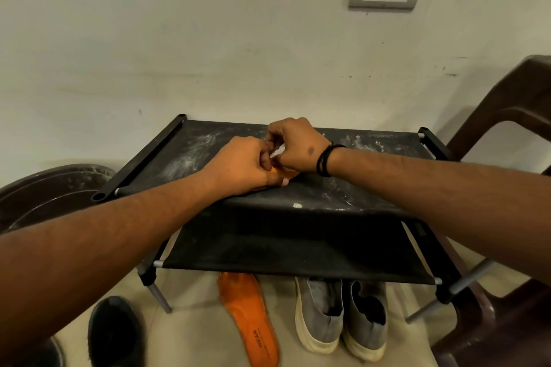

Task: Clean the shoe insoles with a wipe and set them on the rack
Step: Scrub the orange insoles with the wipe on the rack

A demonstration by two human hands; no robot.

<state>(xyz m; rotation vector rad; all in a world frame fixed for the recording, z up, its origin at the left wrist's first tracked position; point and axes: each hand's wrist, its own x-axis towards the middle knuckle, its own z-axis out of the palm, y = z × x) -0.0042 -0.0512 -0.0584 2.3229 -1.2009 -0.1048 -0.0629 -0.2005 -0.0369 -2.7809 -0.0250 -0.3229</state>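
Resting on the dusty top shelf of the rack [387, 185], both hands are seen together: left hand [241, 167] and right hand [295, 146] pinch a small white wipe [278, 152] over an orange insole [283, 173], mostly hidden. A second orange insole [250, 316] lies on the floor, near and below, long axis near-to-far, beside grey shoes [340, 316]; the left hand is judged nearer.
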